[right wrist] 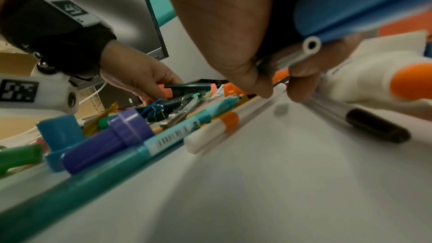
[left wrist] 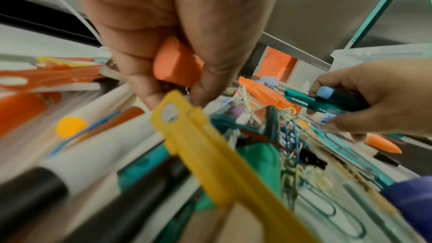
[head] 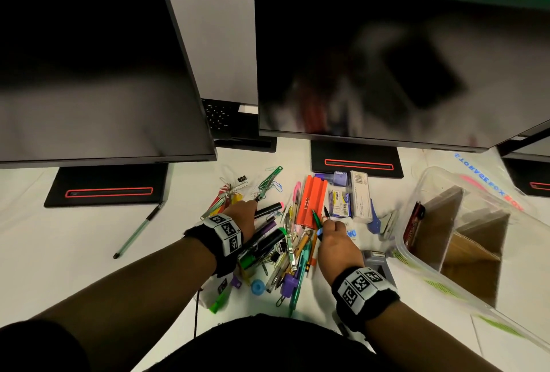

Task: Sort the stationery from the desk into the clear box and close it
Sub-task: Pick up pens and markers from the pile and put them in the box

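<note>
Both hands are down in the stationery pile (head: 276, 237) on the desk (head: 74, 240). The box (head: 464, 240) stands open to the right of the pile, on the right hand's side, so that hand is the nearer one for a drop. Its cardboard dividers show inside; one red item sits in the near-left compartment, the rest look bare.

The right hand (head: 336, 240) is curled around a small bundle of pens (head: 320, 218): green and dark barrels stick out past the fingers in the head view, pointing away from the person and slightly left. The left wrist view shows teal pens and a light-blue cap in the same grip. Fingertips (right wrist: 264, 88) touch the desk by a clear pen lying there; likely gathering one more.

The left hand (head: 241, 214) is closed around an orange piece (left wrist: 177, 64), thumb and fingers wrapped on it; what it is cannot be told, maybe a cap or marker end. A yellow strip (left wrist: 210, 154) crosses just below, and whether it is held is unclear.

Most pens in the pile run roughly toward and away from the person. One green pen (head: 137, 230) lies well apart to the left, nearer the left hand. Orange case (head: 312, 202) and small cartons (head: 360, 196) lie between pile and monitors.

Judgement: early in the sort, pile still large; next move likely carries the bundle right, to the box.
</note>
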